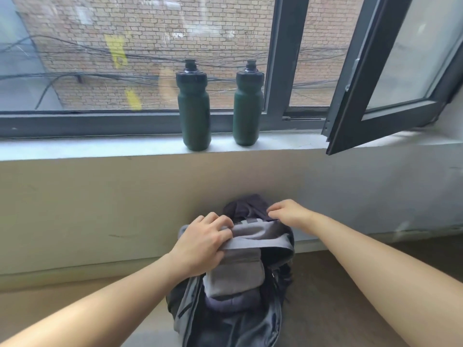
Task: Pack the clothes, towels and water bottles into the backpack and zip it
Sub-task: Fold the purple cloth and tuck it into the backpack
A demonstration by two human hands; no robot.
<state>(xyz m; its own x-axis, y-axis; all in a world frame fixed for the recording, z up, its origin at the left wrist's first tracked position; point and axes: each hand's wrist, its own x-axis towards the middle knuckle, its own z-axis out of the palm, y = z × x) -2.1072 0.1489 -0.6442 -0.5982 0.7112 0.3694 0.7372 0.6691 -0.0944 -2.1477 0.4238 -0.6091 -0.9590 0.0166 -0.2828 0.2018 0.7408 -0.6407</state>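
Windowsill [100, 146] bearing two upright green bottles [196, 113], backpack [250, 326] lengthwise toward wall [100, 209]

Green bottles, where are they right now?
In the head view, upper middle, the left bottle and right bottle stand upright side by side on the window sill, above the backpack on the floor.

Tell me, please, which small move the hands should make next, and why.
Probably press the grey cloth down into the open backpack. The left hand grips it at the mouth, the right hand touches a dark garment bunched above it, and two green water bottles stand on the windowsill, unpacked, needing room.
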